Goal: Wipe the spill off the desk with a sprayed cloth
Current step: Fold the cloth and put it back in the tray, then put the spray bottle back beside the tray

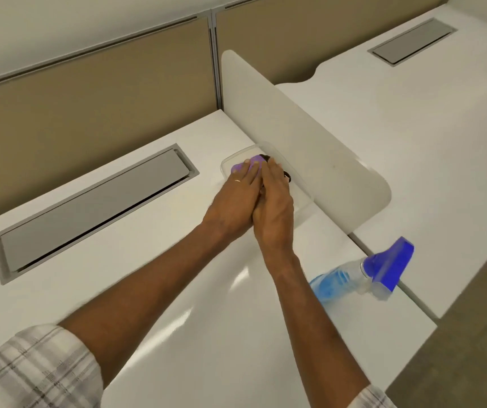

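A purple cloth (253, 162) lies bunched in a clear shallow tray (230, 161) on the white desk (160, 284), close to the divider. My left hand (234, 198) rests flat on the cloth, fingers pressing it down. My right hand (274, 201) lies beside it, thumb side against the left hand, fingers over something dark (287, 175) in the tray; what it is stays hidden. A clear spray bottle (363, 275) with blue liquid and a blue trigger head lies on its side at the desk's right edge, apart from both hands.
A white curved divider panel (304, 136) stands right of the tray, separating a second desk (430, 148). A grey cable hatch (95, 210) sits in the desk at left. Beige partition walls run along the back. Floor shows at the lower right.
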### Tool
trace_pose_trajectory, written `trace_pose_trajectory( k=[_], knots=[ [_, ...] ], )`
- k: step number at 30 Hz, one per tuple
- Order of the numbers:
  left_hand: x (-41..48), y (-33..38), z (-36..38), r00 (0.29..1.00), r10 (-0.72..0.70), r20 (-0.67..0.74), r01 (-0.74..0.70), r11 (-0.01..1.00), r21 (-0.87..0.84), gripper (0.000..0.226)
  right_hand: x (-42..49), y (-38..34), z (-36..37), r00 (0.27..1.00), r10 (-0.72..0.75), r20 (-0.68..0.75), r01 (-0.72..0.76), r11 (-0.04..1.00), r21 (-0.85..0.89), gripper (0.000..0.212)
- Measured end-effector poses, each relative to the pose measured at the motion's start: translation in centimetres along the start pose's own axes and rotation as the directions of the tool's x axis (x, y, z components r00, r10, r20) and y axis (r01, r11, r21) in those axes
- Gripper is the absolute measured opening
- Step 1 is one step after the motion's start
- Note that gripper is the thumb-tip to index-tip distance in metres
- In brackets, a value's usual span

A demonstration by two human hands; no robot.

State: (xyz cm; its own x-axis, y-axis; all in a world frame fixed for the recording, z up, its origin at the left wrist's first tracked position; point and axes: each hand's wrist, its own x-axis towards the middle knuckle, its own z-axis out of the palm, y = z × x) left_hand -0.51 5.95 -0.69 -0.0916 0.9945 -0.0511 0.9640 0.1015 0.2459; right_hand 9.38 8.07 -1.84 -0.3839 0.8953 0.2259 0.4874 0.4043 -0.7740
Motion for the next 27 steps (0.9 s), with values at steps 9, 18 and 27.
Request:
trace_pose_trajectory(
  k=[9,18,27],
  knots=[
    [-16.7,7.6,5.3,0.999,0.027,0.042,-0.013,0.954,-0.299,0.065,-20.9,2.6,-5.5,0.993,-0.063,0.098,0.052,0.993,0.109,0.051],
    [-19.4,15.1,5.1,0.988,-0.066,0.139,0.135,0.8,-0.584,0.068,-26.1,4.7,-15.0,0.962,0.16,-0.221,-0.131,0.981,0.141,0.044],
    [-14.5,16.8,4.3,0.985,-0.152,0.078,0.166,0.743,-0.648,0.084,-15.7,6.2,-19.8,0.982,0.184,0.04,-0.186,0.908,0.376,0.068]
  ],
)
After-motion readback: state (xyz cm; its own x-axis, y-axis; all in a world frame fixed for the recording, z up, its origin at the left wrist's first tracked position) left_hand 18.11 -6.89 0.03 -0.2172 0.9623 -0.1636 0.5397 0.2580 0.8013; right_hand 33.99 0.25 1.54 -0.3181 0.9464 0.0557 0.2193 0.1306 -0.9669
